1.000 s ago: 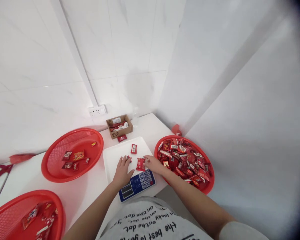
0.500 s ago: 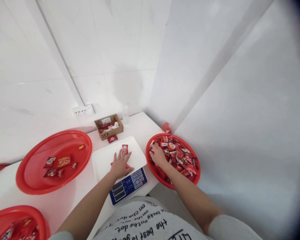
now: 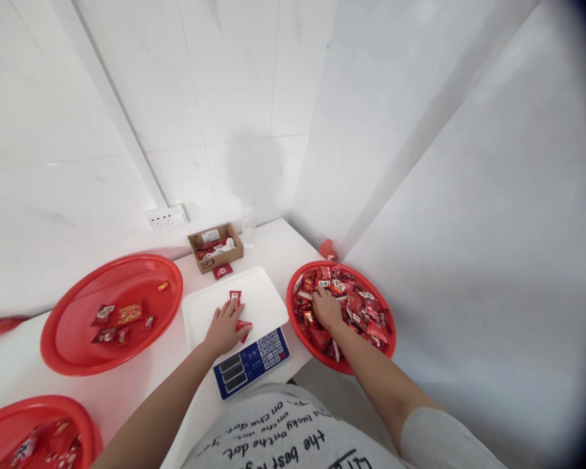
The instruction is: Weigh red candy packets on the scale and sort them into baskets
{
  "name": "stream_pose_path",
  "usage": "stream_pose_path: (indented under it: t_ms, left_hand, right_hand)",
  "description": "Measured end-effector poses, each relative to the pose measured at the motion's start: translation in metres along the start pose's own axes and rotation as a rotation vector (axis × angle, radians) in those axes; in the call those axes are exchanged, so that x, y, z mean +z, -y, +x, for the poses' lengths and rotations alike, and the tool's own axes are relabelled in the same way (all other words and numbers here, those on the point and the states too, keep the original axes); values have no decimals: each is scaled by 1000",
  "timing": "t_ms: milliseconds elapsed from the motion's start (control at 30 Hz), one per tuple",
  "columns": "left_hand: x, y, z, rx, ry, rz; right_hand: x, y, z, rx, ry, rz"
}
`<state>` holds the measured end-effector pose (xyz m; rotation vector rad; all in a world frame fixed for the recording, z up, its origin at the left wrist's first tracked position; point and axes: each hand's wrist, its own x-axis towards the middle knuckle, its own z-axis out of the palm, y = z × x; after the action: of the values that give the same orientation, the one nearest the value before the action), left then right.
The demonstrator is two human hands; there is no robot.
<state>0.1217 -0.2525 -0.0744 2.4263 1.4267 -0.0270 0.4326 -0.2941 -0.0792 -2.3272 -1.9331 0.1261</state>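
My left hand [image 3: 223, 331] rests over the white weighing pan [image 3: 202, 306] of a scale, fingers apart and lightly bent. One small red snack packet [image 3: 235, 298] lies at its fingertips, and another red packet [image 3: 245, 329] sits by the thumb, partly covered. Over at the right, my right hand [image 3: 328, 310] reaches into a red basket [image 3: 293, 312] heaped with red-wrapped snack packets [image 3: 356, 303]. Its fingers are bent closed down among the wrappers; the tips and whatever they grip are hidden.
The scale's blue keypad panel [image 3: 254, 365] faces me. Behind the pan stand a small cardboard box [image 3: 219, 260] of packets and a loose red packet [image 3: 223, 271]. Left are a red basket [image 3: 78, 312] with several packets and another red basket [image 3: 85, 423]. Walls border the table.
My right hand has shifted right, away from the basket's left rim toward its middle. The left hand has slid slightly left on the pan, its fingers less spread, exposing more of the packet by the thumb.
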Motion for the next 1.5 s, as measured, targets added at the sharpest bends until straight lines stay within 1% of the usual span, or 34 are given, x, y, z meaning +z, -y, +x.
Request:
stream_pose_path:
  t_ms: [133, 267, 300, 367, 433, 467, 567, 633, 667, 733, 833, 867, 900, 967, 1033, 1100, 1233, 1367, 1500]
  left_hand:
    - [7, 11, -13, 12, -78, -108]
    - [16, 22, -25, -13, -190, -190]
    - [17, 24, -28, -29, -205, -201]
    - [18, 25, -32, -59, -216, -211]
    - [19, 24, -34, -77, -218, -210]
    - [19, 23, -34, -82, -221, -207]
    - [17, 17, -34, -91, -225, -191]
    - [15, 11, -33, -95, -210, -166]
    - [13, 8, -33, -90, -199, -147]
    - [9, 1, -32, -63, -169, -98]
    - [5, -8, -28, 13, -114, -12]
    - [5, -10, -26, 35, -95, 10]
    - [6, -12, -24, 52, -75, 28]
    - [8, -13, -18, 66, -48, 49]
    - [10, -12, -14, 67, -46, 60]
    - [11, -9, -10, 63, -69, 70]
    - [13, -5, -9, 61, -112, 68]
    - [16, -2, -14, 40, -172, 39]
    - [13, 3, -23, -58, -167, -6]
  right_hand:
    - [-8, 0, -1, 21, -66, 62]
    - [-22, 14, -9, 88, -172, 182]
    - [-26, 20, -10, 105, -197, 252]
    - [-31, 36, -12, 129, -209, 478]
    - [-31, 56, -12, 121, -158, 713]
    - [-29, 67, -12, 102, -116, 777]
    - [-19, 96, -10, 12, -2, 817]
    - [-13, 104, -10, -35, 41, 808]
    - [-12, 104, -11, -53, 50, 787]
    - [-13, 94, -11, -74, 48, 731]
    - [-18, 62, -12, -36, 28, 572]
    - [-18, 50, -12, -1, 33, 449]
    - [-18, 38, -14, 35, 51, 336]
    - [-14, 19, -18, 93, 127, 174]
    - [-6, 8, -26, 98, 210, 121]
    - [2, 6, -35, 54, 271, 128]
    - [14, 14, -45, -22, 345, 158]
    - [17, 21, -38, -7, 374, 150]
    - [20, 27, -30, 26, 354, 122]
